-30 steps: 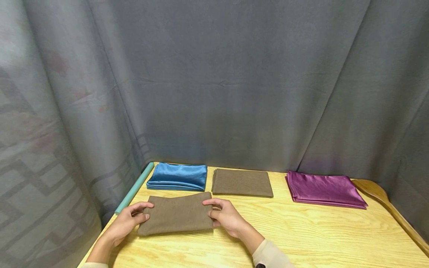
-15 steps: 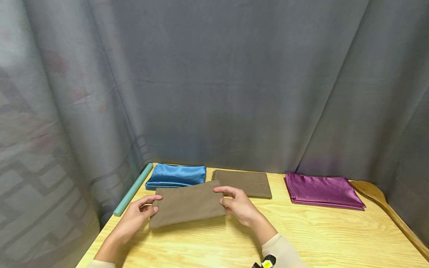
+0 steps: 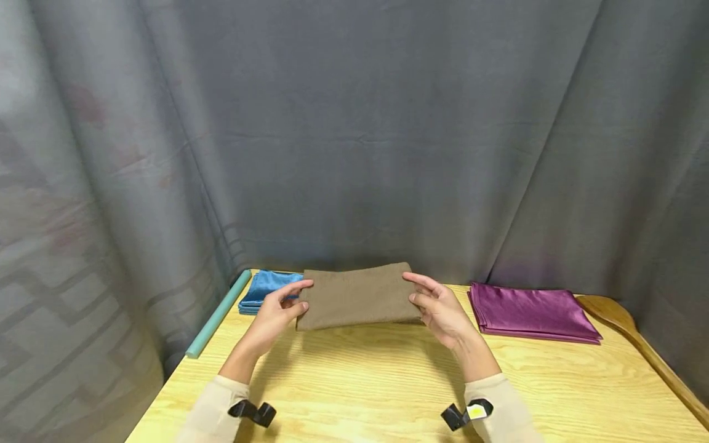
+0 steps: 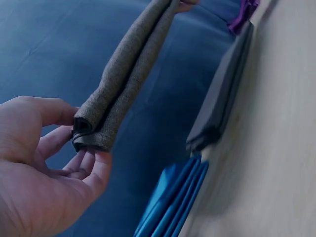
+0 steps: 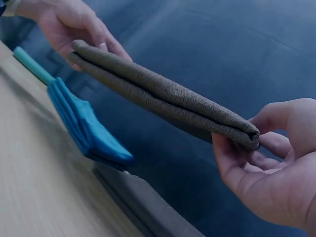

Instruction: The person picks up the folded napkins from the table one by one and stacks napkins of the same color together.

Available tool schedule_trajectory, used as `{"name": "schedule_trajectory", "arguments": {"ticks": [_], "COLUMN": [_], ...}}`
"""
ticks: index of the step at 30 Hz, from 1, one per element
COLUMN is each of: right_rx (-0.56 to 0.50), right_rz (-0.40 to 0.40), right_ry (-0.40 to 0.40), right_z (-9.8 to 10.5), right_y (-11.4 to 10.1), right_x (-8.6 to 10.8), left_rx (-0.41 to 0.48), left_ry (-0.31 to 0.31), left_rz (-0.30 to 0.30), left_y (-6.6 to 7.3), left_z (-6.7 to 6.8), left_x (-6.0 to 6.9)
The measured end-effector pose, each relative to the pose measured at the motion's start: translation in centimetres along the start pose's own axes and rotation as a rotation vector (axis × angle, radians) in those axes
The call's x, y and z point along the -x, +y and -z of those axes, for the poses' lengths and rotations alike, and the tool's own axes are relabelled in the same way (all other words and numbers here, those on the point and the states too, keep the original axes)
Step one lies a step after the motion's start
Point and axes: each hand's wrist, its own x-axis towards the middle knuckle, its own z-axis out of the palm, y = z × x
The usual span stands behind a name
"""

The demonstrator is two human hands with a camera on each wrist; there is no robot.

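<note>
A folded brown cloth [image 3: 357, 296] is held up above the table between both hands. My left hand [image 3: 275, 318] pinches its left end, and my right hand [image 3: 445, 314] pinches the right end. Seen edge-on in the left wrist view, the cloth [image 4: 123, 74] shows thick folded layers. Beneath it on the table lies a second folded brown cloth [image 4: 219, 94], almost wholly hidden in the head view. To the left, a folded blue satin cloth [image 3: 266, 289] is partly covered by the held one. In the right wrist view, a gap separates the held cloth [image 5: 168, 94] from those below.
A folded purple satin cloth [image 3: 534, 312] lies at the back right of the wooden table [image 3: 354, 381]. Beyond it a wooden spoon [image 3: 637, 332] runs along the right edge. A green stick [image 3: 218, 314] lies along the left edge. A grey curtain [image 3: 354, 135] hangs behind.
Both hands have lifted the folded brown cloth and carried it to the right and farther back. It now covers the second brown cloth and part of the blue one in the head view.
</note>
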Motion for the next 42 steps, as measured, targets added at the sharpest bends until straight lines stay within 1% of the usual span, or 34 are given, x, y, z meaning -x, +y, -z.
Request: {"name": "schedule_trajectory", "arguments": {"ticks": [3,6,10,12,15,18,22,25,29,33,38,40,42], "right_rx": [-0.04,-0.067,-0.068,-0.085,-0.129,-0.141,-0.1,-0.084,-0.084,-0.082,-0.054,-0.04,-0.033], "right_rz": [0.016,0.026,0.045,0.068,0.103,0.097,0.029,0.0,0.007,0.011,-0.022,-0.033,-0.042], "right_ry": [0.005,0.002,0.039,0.057,0.055,0.064,0.129,0.165,0.181,0.188,0.176,0.169,0.179], "right_z": [1.1,2.1,3.3,3.8,4.6,5.2,5.8,6.1,6.5,6.8,7.2,7.2,7.3], "right_y": [-0.4,-0.8,-1.3,-1.4,-1.2,-0.8,0.2,1.0,1.8,2.4,3.0,3.3,3.5], "right_x": [0.1,0.3,0.7,0.8,0.7,0.3,-0.3,-0.6,-0.9,-1.0,-1.2,-1.3,-1.5], "left_rx": [0.061,0.133,0.22,0.25,0.277,0.29,0.286,0.272,0.25,0.247,0.247,0.237,0.222], "left_ry": [-0.01,0.002,0.002,-0.015,-0.036,-0.045,-0.051,-0.048,-0.035,-0.025,-0.017,-0.016,-0.02], "left_rz": [0.01,0.016,0.006,0.004,0.008,0.017,0.031,0.048,0.046,0.04,0.046,0.045,0.041], "left_y": [0.4,0.9,1.6,1.7,1.4,0.7,-0.5,-1.2,-1.9,-2.4,-3.0,-3.3,-3.4], "left_z": [-1.4,-2.8,-4.4,-5.1,-5.8,-6.3,-6.8,-7.2,-7.5,-7.9,-8.3,-8.4,-8.5], "left_x": [-1.3,-2.4,-3.9,-4.5,-5.1,-5.6,-6.2,-6.5,-6.7,-6.9,-7.0,-7.0,-7.0]}}
